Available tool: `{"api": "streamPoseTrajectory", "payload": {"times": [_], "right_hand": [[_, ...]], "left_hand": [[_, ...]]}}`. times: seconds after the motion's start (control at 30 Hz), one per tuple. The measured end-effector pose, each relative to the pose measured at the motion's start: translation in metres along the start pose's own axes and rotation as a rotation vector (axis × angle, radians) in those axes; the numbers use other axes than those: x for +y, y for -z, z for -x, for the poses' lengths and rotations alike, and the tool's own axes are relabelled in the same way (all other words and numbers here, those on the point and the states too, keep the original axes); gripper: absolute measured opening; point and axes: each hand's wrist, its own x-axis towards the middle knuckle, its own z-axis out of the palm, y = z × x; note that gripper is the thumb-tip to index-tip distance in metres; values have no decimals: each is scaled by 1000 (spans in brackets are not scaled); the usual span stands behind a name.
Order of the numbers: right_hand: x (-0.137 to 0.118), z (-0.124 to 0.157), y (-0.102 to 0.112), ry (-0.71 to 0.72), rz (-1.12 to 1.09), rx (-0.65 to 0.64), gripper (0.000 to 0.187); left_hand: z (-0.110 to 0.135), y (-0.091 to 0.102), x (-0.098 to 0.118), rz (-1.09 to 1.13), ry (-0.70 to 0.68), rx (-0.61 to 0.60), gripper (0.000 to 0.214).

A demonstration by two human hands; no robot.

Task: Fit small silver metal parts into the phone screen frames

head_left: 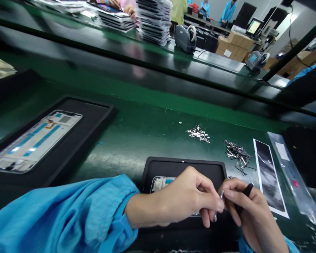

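Beyond right hand (249,211): pin pile (237,151), film strip (269,175).

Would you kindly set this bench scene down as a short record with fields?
Left hand: pinching a small metal part
Right hand: gripping a black tool, fingertips at the same part
Beneath: black tray with phone frame
Bench: left heap and right heap of metal pieces
Far left: second tray with another frame
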Motion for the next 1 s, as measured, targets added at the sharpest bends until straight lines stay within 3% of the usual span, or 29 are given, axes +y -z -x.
{"api": "streamPoseTrajectory", "payload": {"times": [0.37, 0.57, 0.67, 0.87, 1.0], "right_hand": [[0, -1, -6, 22, 4, 65, 23], [2, 5, -1, 147, 148, 90, 18], [6, 9, -5, 270, 313, 152, 16], [14, 6, -17, 668, 922, 269, 8], [26, 8, -9, 741, 1098, 285, 7]], "left_hand": [[1, 3, -1, -112, -53, -1, 20], [2, 11, -2, -454, -259, 84, 11], [2, 18, 2, -593, -353, 104, 10], [-1, 33, -2, -914, -431, 230, 13], [-10, 38, -17, -1120, -375, 306, 15]]}}
